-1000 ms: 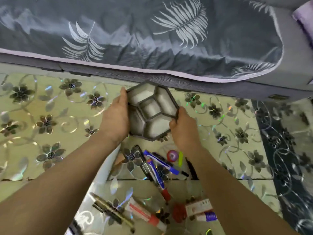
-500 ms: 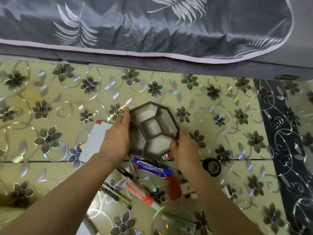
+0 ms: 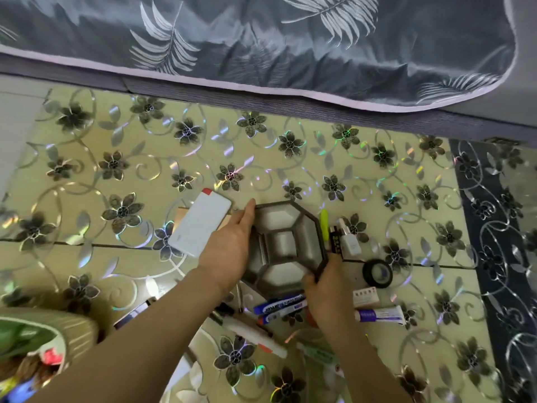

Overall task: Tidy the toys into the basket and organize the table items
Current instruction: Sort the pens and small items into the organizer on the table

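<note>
Grey hexagonal organizer (image 3: 286,245) lies flat, open-side up, between both hands.

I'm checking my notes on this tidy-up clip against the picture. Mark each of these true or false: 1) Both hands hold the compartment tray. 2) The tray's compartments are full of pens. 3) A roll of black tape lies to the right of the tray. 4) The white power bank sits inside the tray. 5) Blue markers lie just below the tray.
1) True: the left hand and right hand grip the tray at opposite edges.
2) False: the compartments that show look empty.
3) True: the tape roll lies on the table, right of the tray.
4) False: the power bank lies on the table, left of the tray.
5) True: the blue markers lie on the table just below it.
</note>
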### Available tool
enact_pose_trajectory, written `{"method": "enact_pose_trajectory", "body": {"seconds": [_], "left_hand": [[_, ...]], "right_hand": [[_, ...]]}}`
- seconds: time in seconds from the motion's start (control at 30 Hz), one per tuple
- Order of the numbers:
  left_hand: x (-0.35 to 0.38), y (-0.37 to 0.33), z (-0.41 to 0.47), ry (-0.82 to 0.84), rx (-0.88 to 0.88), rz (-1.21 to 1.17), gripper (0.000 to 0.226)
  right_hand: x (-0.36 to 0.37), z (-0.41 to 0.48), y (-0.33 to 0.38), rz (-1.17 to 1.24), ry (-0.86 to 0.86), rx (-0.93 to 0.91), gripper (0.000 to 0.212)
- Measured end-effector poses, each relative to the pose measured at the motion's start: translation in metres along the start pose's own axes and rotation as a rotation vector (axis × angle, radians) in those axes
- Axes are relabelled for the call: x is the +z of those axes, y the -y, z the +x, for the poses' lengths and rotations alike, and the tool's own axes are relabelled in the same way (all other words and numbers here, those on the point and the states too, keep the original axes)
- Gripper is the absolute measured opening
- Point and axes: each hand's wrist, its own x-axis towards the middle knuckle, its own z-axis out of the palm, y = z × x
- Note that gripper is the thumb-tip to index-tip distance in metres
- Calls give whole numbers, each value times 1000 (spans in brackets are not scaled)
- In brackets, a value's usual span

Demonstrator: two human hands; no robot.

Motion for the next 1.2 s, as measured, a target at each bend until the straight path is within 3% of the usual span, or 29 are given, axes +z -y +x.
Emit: {"method": "enact_pose_trajectory", "body": {"seconds": [0.13,0.27,0.4,0.53,0.7,0.8,0.97,1.13,1.2], "left_hand": [[-6,1,11,34,65,48,89],[-13,3,28,43,117,67,92],[-9,24,16,18,170,-129,76],[-13,65,0,-175,158,-64,68],[-13,87,7,37,24,159,86],[-16,94,14,-8,4,146,87],[-42,134,13,-99,-207,-12,94],[-80,174,3,-126,-471,-232,96],[-88,186,1,-124,-541,-442,102]], "right_hand": [[13,-11,3,33,-1,28,60],[18,-10,10,76,15,69,59],[19,-11,10,53,13,62,62],[17,-18,27,-59,-239,-161,68],[20,-27,74,9,-382,-471,58],[38,-24,103,-49,-318,-623,57],[83,-5,133,-285,-47,-827,63],[131,14,159,-586,160,-840,49],[142,20,165,-690,166,-825,49]]}}
